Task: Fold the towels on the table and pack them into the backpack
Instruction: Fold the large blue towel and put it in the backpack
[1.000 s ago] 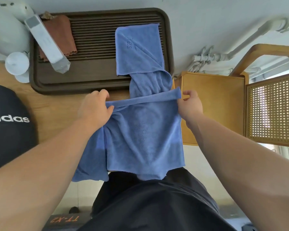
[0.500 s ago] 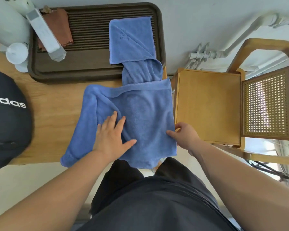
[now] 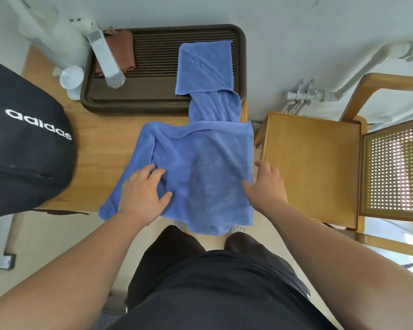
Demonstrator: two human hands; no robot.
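Wooden table (image 3: 100, 148) ends just behind left hand (image 3: 143, 191), flat on blue towel (image 3: 200, 167), right hand (image 3: 265, 186) open alongside; overhanging hem may drag it off.

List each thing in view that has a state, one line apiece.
Near blue microfibre towel: folded over, flat on the wooden table, near edge overhanging.
Far blue towel: corner folded, lying across the brown ridged tray.
Black fabric backpack: on the table, opening unseen.
Brown cloth: folded, in the tray.
Left hand: open, pressing the near towel.
Right hand: open, at that towel's right edge.
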